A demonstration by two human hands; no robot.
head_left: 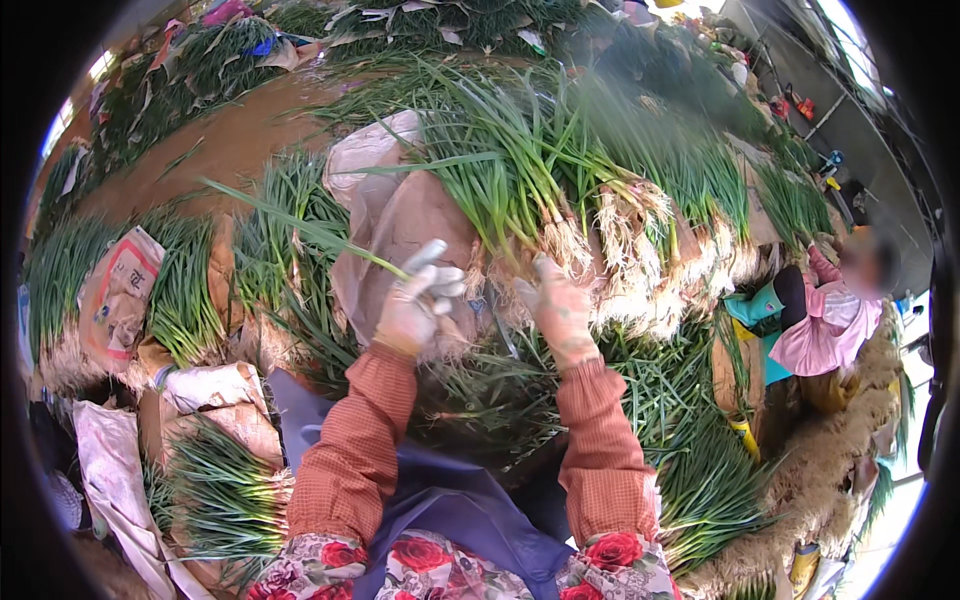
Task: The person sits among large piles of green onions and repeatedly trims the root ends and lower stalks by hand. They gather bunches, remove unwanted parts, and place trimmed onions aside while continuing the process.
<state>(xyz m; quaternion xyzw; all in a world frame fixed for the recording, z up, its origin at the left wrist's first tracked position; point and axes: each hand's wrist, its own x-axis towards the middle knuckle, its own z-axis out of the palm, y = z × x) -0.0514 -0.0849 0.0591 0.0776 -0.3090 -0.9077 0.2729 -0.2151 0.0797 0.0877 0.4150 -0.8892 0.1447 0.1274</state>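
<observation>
My left hand (412, 305), in a pale dirty glove, is closed around one green onion (345, 243). Its long leaves point up and to the left, and pale roots hang below the hand. To the right, my gloved right hand (560, 305) has its fingers pinched together beside the roots of a pile of green onions (520, 180). Whatever lies between those fingers is too blurred to name. Under that pile is a brown sack (425, 225), its leaves pointing away from me and its pale roots (565, 245) toward me.
Rows of green onions (180, 280) stand at left, with sacks (118, 300) among them. Loose leaves (490, 400) lie below my hands. At right a person in pink (825, 325) sits by more onions. Brown ground (220, 140) stretches behind the rows.
</observation>
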